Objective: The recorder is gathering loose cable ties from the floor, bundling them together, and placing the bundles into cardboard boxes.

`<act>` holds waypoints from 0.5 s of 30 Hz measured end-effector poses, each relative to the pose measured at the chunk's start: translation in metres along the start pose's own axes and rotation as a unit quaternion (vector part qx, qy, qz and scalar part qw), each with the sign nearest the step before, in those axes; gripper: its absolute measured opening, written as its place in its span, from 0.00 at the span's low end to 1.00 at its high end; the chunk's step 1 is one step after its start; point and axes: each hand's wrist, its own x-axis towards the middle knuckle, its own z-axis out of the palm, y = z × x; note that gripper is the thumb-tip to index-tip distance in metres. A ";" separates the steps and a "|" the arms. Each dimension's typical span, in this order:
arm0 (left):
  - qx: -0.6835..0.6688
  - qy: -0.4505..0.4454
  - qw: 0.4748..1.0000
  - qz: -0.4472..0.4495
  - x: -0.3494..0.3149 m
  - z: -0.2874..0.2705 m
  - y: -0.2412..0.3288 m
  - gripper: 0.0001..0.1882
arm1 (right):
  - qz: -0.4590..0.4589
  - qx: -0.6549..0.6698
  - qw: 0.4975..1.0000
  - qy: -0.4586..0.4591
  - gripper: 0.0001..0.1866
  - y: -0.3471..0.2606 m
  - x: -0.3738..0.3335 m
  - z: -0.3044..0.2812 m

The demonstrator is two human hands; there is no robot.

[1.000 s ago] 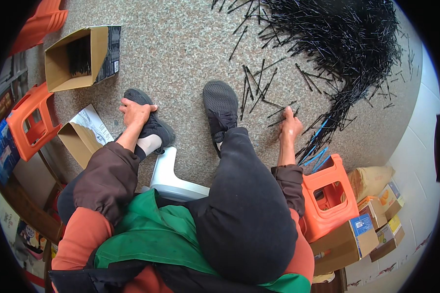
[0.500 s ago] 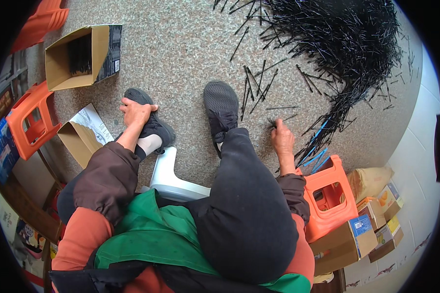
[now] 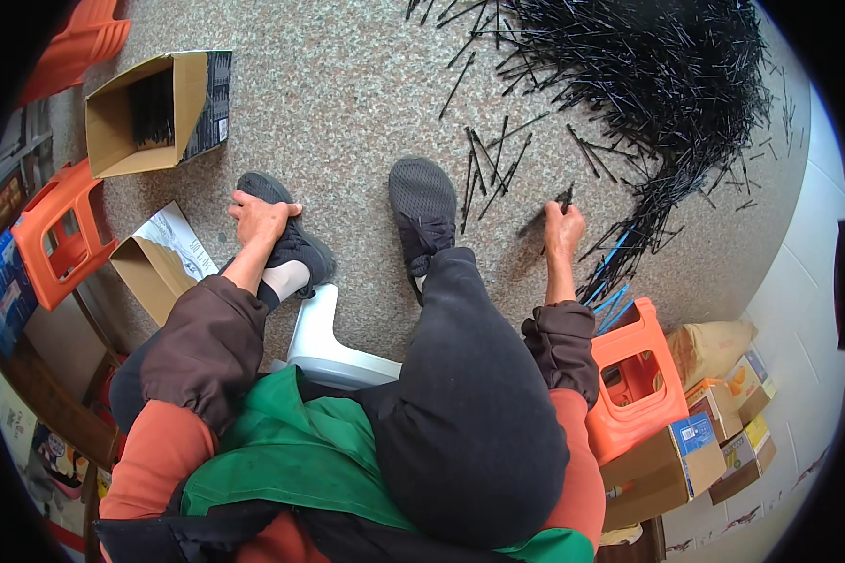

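My right hand (image 3: 563, 230) is above the speckled floor with its fingers closed on a few thin black sticks (image 3: 566, 197). Their dark ends poke out past the fingertips. To its right lies a big tangled heap of black sticks (image 3: 657, 75), trailing down toward an orange stool. Several loose black sticks (image 3: 494, 164) are scattered to the left of this hand. My left hand (image 3: 259, 218) rests across the top of my left black shoe (image 3: 300, 246), thumb apart from the fingers, holding nothing.
An open cardboard box (image 3: 113, 131) with black sticks inside stands at the far left. Below it is a smaller carton (image 3: 150, 267). Orange stools (image 3: 42, 225) flank me on both sides, and a white stool (image 3: 324, 347) is beneath me. Blue strips (image 3: 613, 305) and several boxes (image 3: 671, 469) lie right.
My right hand has moved up and slightly right, lifting off the floor with black sticks in its fingers. A loose stick or two near it no longer shows. My left hand stays on the shoe.
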 end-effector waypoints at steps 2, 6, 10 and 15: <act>0.002 0.003 1.000 -0.002 0.000 0.000 -0.002 0.61 | -0.018 -0.057 0.998 -0.022 0.15 -0.010 0.003 -0.002; 0.003 0.008 1.000 0.006 0.002 0.003 -0.001 0.61 | -0.025 0.057 0.998 0.004 0.14 -0.029 0.031 -0.024; 0.000 -0.006 1.000 0.002 0.001 0.001 -0.002 0.61 | -0.113 -0.010 0.988 0.106 0.13 -0.049 0.067 -0.030; -0.001 -0.005 1.000 0.009 0.000 0.002 -0.001 0.60 | -0.164 -0.269 0.947 0.056 0.13 -0.045 0.087 -0.032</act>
